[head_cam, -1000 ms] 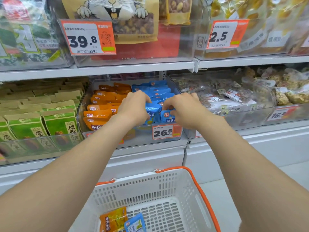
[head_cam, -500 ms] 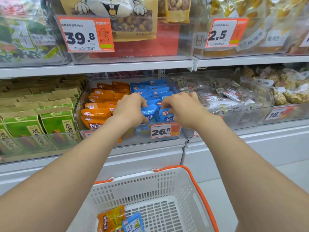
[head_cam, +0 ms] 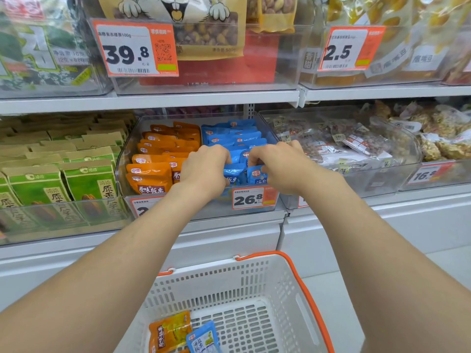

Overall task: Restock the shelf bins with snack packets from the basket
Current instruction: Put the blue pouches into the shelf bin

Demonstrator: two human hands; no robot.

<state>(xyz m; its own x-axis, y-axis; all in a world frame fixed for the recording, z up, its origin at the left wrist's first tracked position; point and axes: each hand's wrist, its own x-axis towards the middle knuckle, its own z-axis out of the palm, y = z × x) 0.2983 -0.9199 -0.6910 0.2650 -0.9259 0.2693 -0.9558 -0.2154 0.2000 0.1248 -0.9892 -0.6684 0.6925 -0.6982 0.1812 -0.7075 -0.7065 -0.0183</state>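
A clear shelf bin [head_cam: 121, 171] on the middle shelf holds orange snack packets [head_cam: 150, 171] on its left side and blue snack packets [head_cam: 234, 137] on its right side. My left hand [head_cam: 204, 169] and my right hand [head_cam: 277, 165] both reach into the front of the blue row, fingers curled around the front blue packets [head_cam: 235, 174]. Below, a white basket [head_cam: 229, 284] with orange handles holds an orange packet [head_cam: 169, 329] and a blue packet [head_cam: 202, 337] at its near left.
Green seed boxes [head_cam: 51, 184] fill the bin to the left. A clear bin of mixed nut packets [head_cam: 356, 146] stands to the right. The upper shelf [head_cam: 178, 99] carries large nut bags behind price tags. A white cabinet front runs under the shelf.
Both hands stay in the blue row and have shifted only slightly, pressing the front blue packets. The camera view has drifted a little.
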